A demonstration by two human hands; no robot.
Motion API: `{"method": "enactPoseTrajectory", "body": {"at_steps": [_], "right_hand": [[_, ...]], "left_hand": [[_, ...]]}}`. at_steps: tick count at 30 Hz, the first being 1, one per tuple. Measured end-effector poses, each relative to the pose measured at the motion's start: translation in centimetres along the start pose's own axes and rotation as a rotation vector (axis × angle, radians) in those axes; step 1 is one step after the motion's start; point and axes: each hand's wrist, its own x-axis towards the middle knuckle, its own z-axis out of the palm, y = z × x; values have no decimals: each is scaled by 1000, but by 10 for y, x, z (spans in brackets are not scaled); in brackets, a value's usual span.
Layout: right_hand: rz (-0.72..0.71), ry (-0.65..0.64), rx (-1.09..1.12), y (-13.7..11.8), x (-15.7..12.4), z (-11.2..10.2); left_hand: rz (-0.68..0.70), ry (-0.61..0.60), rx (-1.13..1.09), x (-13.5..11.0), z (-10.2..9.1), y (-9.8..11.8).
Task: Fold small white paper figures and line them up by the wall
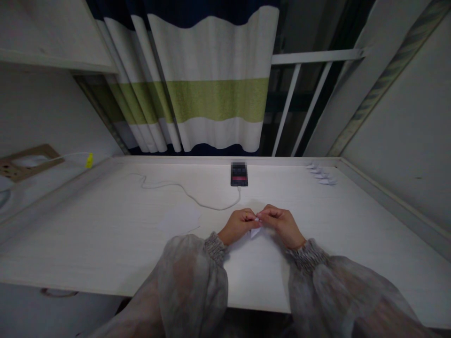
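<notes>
Between my two hands is a small piece of folded white paper [255, 232], its pointed lower part showing below my fingers. My left hand [240, 224], with a ring on one finger, pinches it from the left. From the right, my right hand [282, 224] pinches the same paper, fingertips meeting those of the left. The fingers hide most of the paper's upper part. Both hands are just above the white desk [259, 277], and I cannot tell whether the paper touches it.
A phone [239, 174] lies at the back with a white cable [183, 188] running left. Flat white paper [181, 218] lies left of my hands. Several small folded paper pieces [321, 174] stand at the back right. A power socket [28, 163] is on the left wall, behind it a curtain [218, 98].
</notes>
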Motion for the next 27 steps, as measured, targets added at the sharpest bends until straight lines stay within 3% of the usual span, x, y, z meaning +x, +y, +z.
{"method": "enactPoseTrajectory", "body": {"at_steps": [8,12,19,27], "right_hand": [[-84,49,-76,-1,0,0],[-53,88,9,-1,2,-1],[-37,-60,9,2,2,0],[-31,83,4,2,2,-1]], "left_hand": [[44,-7,47,0,1,2],[15,2,64,0,0,0],[-47,42,-13,1,-1,-2],[-117,-8,-58,0,1,1]]}}
